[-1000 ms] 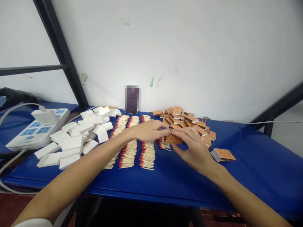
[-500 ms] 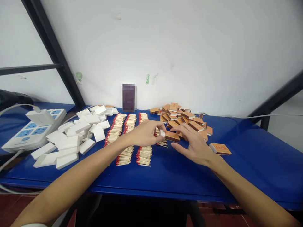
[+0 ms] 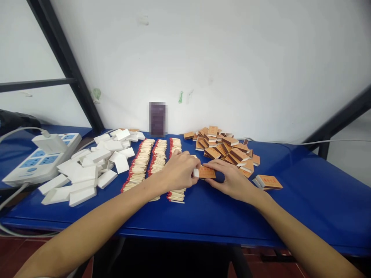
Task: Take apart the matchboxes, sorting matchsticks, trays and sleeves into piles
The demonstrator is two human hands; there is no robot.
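Note:
Between my hands, just above the blue table, is an orange matchbox with its printed face up. A white inner tray sticks out of its left end. My left hand pinches that white end. My right hand has its thumb and fingers closed on the right part of the orange sleeve. Rows of red-tipped matches lie under and to the left of my left hand, partly hidden by it. Beyond my right hand is a heap of orange matchbox sleeves.
A pile of white trays lies on the left, beside a white power strip with a charger plugged in. Matchboxes rest right of my right wrist. A blurred dark upright object stands against the wall.
My right hand has closed on the orange sleeve, which now shows its printed face. My left hand has shifted slightly left and down, still on the white tray end.

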